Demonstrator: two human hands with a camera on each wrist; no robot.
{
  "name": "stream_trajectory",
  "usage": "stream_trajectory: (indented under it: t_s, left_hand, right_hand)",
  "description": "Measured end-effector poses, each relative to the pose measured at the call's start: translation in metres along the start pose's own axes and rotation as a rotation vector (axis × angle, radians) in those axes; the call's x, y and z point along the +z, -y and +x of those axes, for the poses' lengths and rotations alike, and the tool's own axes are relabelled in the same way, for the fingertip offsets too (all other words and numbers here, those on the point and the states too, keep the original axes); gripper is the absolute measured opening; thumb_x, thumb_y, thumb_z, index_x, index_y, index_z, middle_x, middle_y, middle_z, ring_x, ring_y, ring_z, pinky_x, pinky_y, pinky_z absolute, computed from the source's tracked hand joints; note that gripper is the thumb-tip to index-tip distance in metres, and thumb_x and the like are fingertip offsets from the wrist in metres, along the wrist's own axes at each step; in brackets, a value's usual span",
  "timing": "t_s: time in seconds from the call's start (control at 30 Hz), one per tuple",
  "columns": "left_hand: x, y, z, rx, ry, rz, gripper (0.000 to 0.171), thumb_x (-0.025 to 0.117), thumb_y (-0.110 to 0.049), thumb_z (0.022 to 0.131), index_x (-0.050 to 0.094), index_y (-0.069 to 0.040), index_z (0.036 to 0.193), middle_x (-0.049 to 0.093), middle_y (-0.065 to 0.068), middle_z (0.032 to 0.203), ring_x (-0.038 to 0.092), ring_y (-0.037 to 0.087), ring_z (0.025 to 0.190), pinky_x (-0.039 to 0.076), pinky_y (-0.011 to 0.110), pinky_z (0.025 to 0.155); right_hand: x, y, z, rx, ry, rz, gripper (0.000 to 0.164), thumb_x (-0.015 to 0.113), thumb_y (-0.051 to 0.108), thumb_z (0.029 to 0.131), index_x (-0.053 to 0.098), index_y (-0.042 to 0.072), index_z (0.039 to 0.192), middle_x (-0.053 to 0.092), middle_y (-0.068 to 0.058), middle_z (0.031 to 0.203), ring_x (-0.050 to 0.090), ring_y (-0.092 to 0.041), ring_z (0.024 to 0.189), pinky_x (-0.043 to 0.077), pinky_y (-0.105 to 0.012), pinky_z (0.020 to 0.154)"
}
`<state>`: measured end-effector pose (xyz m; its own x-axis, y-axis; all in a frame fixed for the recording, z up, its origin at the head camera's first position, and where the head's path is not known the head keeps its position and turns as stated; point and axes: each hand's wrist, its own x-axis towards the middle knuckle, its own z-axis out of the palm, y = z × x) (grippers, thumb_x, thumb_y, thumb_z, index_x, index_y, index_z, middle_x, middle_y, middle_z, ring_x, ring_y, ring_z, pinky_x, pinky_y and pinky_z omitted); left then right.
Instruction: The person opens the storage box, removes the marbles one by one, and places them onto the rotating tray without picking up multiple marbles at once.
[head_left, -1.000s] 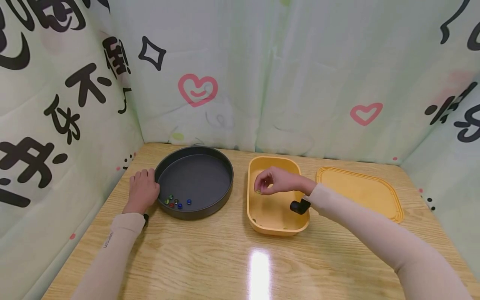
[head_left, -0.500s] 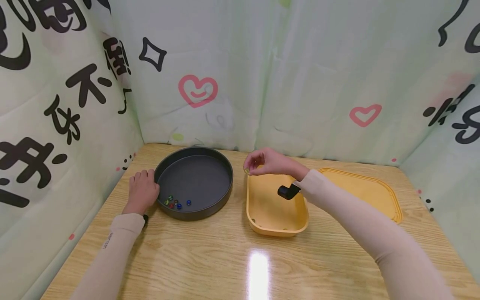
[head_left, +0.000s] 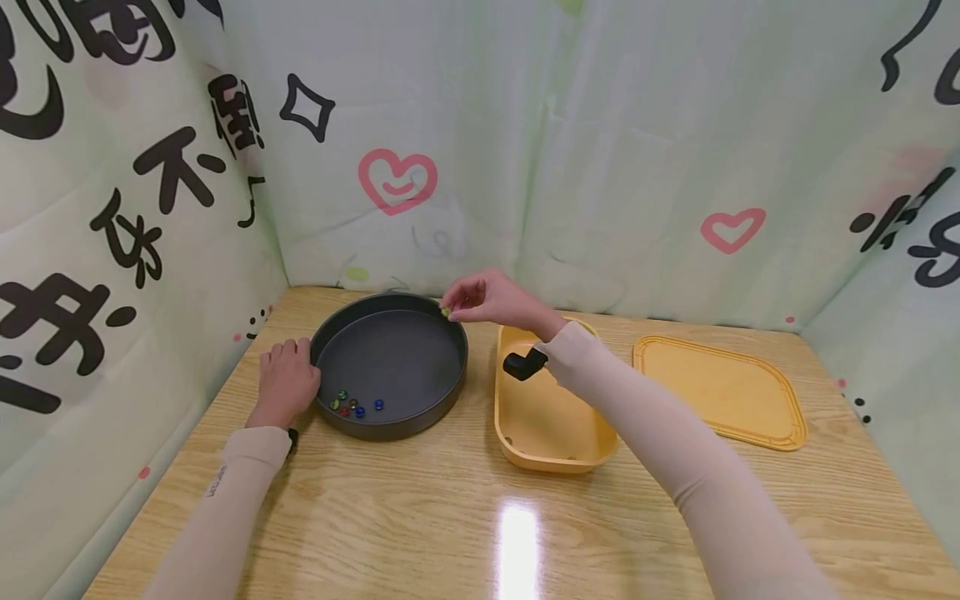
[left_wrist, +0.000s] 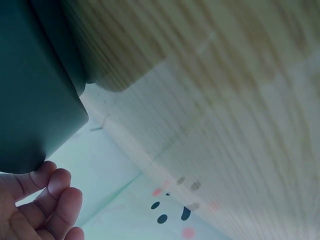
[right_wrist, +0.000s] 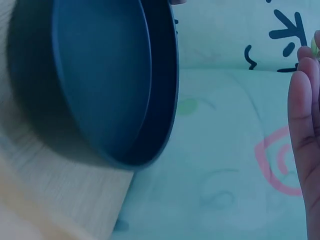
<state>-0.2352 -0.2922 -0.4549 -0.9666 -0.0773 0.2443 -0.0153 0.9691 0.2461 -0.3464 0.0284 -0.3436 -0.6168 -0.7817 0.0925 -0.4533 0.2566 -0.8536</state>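
My left hand (head_left: pixel 287 379) grips the left side of a dark round pan (head_left: pixel 390 350); in the left wrist view its curled fingers (left_wrist: pixel 59 187) touch the outer wall. Several glass marbles (head_left: pixel 360 412), blue, red and green, lie inside the pan near its front left. Above the pan's far right rim, my right hand (head_left: pixel 495 298) pinches a yellow-green marble (head_left: pixel 446 312) between thumb and fingertips. That marble (right_wrist: pixel 314 46) shows at the edge of the right wrist view. A yellow rectangular box (head_left: pixel 555 421) stands right of the pan, partly hidden by my right forearm, with small marbles (head_left: pixel 509 441) at its front.
A flat yellow lid (head_left: pixel 723 387) lies on the wooden table (head_left: pixel 390 508) right of the box. Printed cloth curtains (head_left: pixel 622 167) rise along the back and both sides of the table.
My right hand has risen out of the yellow box and moved left with the marble to the pan's rim. The left hand has stayed on the pan.
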Motion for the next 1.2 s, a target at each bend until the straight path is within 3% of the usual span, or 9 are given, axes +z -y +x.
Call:
stream_trajectory:
  t_s: [0.33,0.43,0.77,0.9,1.2]
  left_hand:
    - [0.001,0.002,0.0,-0.003,-0.01,0.003,0.022,0.043,-0.005,0.086,0.046,0.009,0.103,0.049,0.025,0.094,0.043,0.041,0.085,0.031,0.051,0.079]
    - [0.001,0.002,0.0,-0.004,-0.018,0.003,0.022,0.044,-0.005,0.086,0.046,0.008,0.102,0.049,0.025,0.094,0.043,0.04,0.085,0.031,0.05,0.078]
    - [0.002,0.003,0.002,-0.005,-0.021,0.006,0.019,0.043,-0.006,0.086,0.046,0.007,0.099,0.049,0.025,0.092,0.043,0.04,0.084,0.031,0.05,0.077]
    - [0.002,0.004,0.002,0.0,-0.019,0.001,0.019,0.043,-0.006,0.086,0.046,0.007,0.1,0.049,0.025,0.093,0.042,0.04,0.084,0.031,0.05,0.077]
    - [0.001,0.003,0.0,0.01,-0.017,0.0,0.019,0.044,-0.007,0.087,0.046,0.007,0.1,0.049,0.024,0.093,0.043,0.039,0.084,0.031,0.05,0.076]
  right_hand:
    - [0.024,-0.013,0.041,0.043,-0.028,0.023,0.022,0.068,0.009,0.083,0.069,0.0,0.103,0.071,-0.012,0.095,0.064,-0.015,0.083,0.053,-0.033,0.08]
    - [0.033,-0.015,0.052,0.058,-0.025,0.03,0.023,0.067,0.008,0.084,0.068,-0.001,0.105,0.07,-0.015,0.098,0.064,-0.015,0.085,0.053,-0.03,0.081]
    - [0.064,-0.031,0.083,0.062,0.035,0.045,0.023,0.065,0.003,0.084,0.066,-0.006,0.105,0.069,-0.02,0.101,0.064,-0.036,0.098,0.053,-0.025,0.08]
    - [0.074,-0.037,0.091,0.081,0.059,-0.009,0.023,0.065,0.005,0.085,0.066,-0.006,0.106,0.07,-0.019,0.1,0.065,-0.033,0.096,0.052,-0.024,0.079]
    - [0.088,-0.053,0.099,0.177,0.059,-0.21,0.017,0.069,0.012,0.083,0.072,0.004,0.098,0.072,-0.012,0.096,0.065,-0.013,0.081,0.048,-0.017,0.073]
